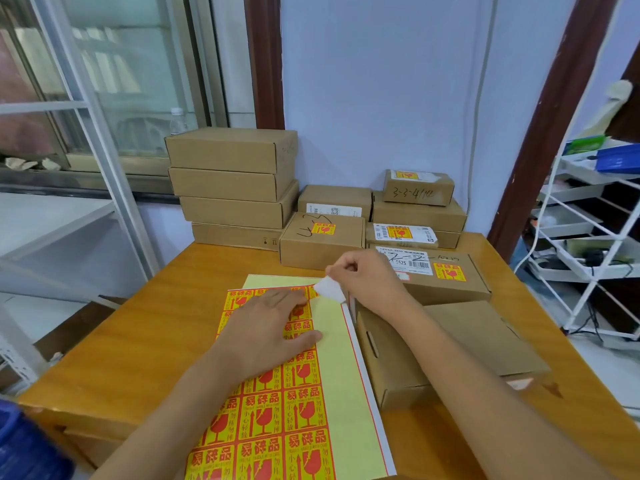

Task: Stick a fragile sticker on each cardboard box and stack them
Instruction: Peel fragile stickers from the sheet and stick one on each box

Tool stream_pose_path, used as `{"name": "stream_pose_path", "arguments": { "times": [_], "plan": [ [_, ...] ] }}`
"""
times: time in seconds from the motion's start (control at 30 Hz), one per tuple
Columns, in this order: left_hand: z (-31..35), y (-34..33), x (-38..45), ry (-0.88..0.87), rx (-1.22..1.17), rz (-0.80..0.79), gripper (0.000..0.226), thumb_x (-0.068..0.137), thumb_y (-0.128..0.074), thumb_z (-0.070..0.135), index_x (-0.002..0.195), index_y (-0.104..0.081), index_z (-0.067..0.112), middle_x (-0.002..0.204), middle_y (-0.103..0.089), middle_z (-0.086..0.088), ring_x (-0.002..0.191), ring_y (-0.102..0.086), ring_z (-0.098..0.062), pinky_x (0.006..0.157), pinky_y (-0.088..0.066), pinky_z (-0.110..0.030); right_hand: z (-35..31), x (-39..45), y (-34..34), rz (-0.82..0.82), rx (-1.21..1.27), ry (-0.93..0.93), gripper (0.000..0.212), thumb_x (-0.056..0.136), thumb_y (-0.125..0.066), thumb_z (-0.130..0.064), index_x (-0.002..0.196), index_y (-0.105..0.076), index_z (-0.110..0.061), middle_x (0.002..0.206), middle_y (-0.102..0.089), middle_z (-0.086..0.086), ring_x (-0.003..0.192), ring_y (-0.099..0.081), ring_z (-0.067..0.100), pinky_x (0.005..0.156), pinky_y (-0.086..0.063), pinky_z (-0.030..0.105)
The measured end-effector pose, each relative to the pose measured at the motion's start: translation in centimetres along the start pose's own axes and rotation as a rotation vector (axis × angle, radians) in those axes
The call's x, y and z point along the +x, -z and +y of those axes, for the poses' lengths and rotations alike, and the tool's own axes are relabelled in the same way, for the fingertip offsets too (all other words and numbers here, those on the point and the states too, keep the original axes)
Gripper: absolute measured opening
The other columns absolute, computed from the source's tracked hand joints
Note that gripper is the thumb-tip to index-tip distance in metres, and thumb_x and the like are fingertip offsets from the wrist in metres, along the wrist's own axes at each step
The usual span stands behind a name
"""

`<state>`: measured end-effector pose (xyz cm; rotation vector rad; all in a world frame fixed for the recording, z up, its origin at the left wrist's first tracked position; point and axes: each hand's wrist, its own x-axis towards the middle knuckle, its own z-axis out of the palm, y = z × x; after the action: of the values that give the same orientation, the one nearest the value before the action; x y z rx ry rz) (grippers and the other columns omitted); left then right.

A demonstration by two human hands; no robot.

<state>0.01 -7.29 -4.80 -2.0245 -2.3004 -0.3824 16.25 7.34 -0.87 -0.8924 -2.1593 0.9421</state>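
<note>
A sheet of red-and-yellow fragile stickers lies on the wooden table in front of me. My left hand presses flat on the sheet near its top. My right hand pinches one sticker, half peeled from the sheet's top right corner, white back showing. A plain cardboard box without a sticker lies right of the sheet, under my right forearm. Behind it sits a flat box with a fragile sticker.
Plain boxes are stacked at the back left against the wall. Several stickered boxes are piled at the back centre and right. A white wire rack stands beyond the table's right edge, a window on the left.
</note>
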Motion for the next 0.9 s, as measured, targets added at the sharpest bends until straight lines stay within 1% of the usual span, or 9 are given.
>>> {"name": "stream_pose_path", "arguments": {
  "times": [0.13,0.23,0.33,0.43,0.5,0.57,0.7,0.8,0.9],
  "plan": [
    [0.0,-0.2,0.0,-0.021,0.003,0.033,0.068,0.092,-0.036,0.078,0.147,-0.044,0.038,0.158,-0.038,0.017,0.146,-0.033,-0.007,0.115,-0.033,-0.033,-1.0,-0.9,0.6,0.098,0.159,0.017,0.018,0.103,-0.063,-0.028,0.091,-0.071,-0.017,0.056,-0.067,0.003,0.045,-0.056,0.017,0.059,-0.054,0.034],
    [0.0,-0.3,0.1,-0.021,0.006,0.045,0.064,0.094,-0.038,0.074,0.146,-0.045,0.038,0.157,-0.04,0.018,0.144,-0.035,-0.006,0.114,-0.035,-0.032,-1.4,-1.4,1.0,0.102,0.251,0.06,0.016,0.105,-0.06,-0.03,0.098,-0.068,-0.018,0.069,-0.075,0.006,0.044,-0.058,0.027,0.054,-0.052,0.036],
    [0.0,-0.3,0.1,-0.011,-0.007,0.057,0.061,0.095,-0.039,0.072,0.145,-0.046,0.038,0.156,-0.041,0.019,0.143,-0.036,-0.006,0.113,-0.036,-0.032,-1.3,-1.4,1.0,0.101,0.285,0.098,0.015,0.102,-0.065,-0.028,0.1,-0.073,-0.017,0.081,-0.078,0.002,0.049,-0.063,0.024,0.061,-0.056,0.033],
    [0.0,-0.2,0.1,-0.002,-0.013,0.056,0.059,0.096,-0.039,0.071,0.145,-0.046,0.04,0.156,-0.04,0.021,0.143,-0.036,-0.005,0.112,-0.038,-0.032,-1.0,-1.2,1.0,0.089,0.232,0.089,0.014,0.098,-0.071,-0.03,0.101,-0.079,-0.019,0.066,-0.073,0.0,0.056,-0.066,0.011,0.069,-0.052,0.014],
    [-0.1,-0.2,0.0,-0.005,-0.019,0.057,0.058,0.096,-0.039,0.071,0.144,-0.046,0.04,0.155,-0.041,0.021,0.143,-0.036,-0.005,0.112,-0.038,-0.032,-0.9,-1.2,1.0,0.079,0.219,0.075,0.016,0.097,-0.072,-0.032,0.104,-0.081,-0.02,0.06,-0.07,-0.002,0.058,-0.064,0.005,0.067,-0.049,0.011],
    [-0.1,-0.2,0.0,-0.017,-0.033,0.064,0.057,0.096,-0.04,0.07,0.143,-0.048,0.039,0.153,-0.043,0.02,0.141,-0.038,-0.005,0.111,-0.039,-0.033,-0.9,-1.2,1.0,0.07,0.218,0.076,0.014,0.097,-0.073,-0.031,0.104,-0.081,-0.021,0.064,-0.072,0.0,0.058,-0.064,0.005,0.069,-0.049,0.015],
    [0.0,0.2,-0.3,-0.07,-0.05,0.164,0.05,0.095,-0.041,0.065,0.133,-0.054,0.035,0.143,-0.052,0.017,0.133,-0.045,-0.007,0.108,-0.038,-0.031,-0.9,-1.0,1.0,0.017,0.239,0.11,0.02,0.094,-0.076,-0.018,0.113,-0.074,-0.023,0.079,-0.074,-0.001,0.058,-0.066,0.012,0.078,-0.059,0.036],
    [0.1,0.6,-0.7,-0.095,-0.048,0.303,0.043,0.095,-0.04,0.059,0.125,-0.055,0.032,0.127,-0.058,0.016,0.119,-0.051,-0.007,0.101,-0.034,-0.029,-1.0,-1.2,0.7,-0.084,0.172,0.148,0.037,0.093,-0.077,-0.021,0.128,-0.067,-0.026,0.075,-0.072,-0.002,0.062,-0.068,0.013,0.084,-0.058,0.033],
    [0.1,0.9,-0.9,-0.116,-0.076,0.375,0.035,0.098,-0.044,0.051,0.125,-0.053,0.031,0.123,-0.058,0.016,0.112,-0.053,-0.005,0.095,-0.036,-0.028,-0.9,-1.1,0.1,-0.152,0.141,0.173,0.03,0.091,-0.079,-0.019,0.121,-0.073,-0.024,0.079,-0.074,0.001,0.063,-0.068,0.014,0.072,-0.059,0.036]
  ]
}}
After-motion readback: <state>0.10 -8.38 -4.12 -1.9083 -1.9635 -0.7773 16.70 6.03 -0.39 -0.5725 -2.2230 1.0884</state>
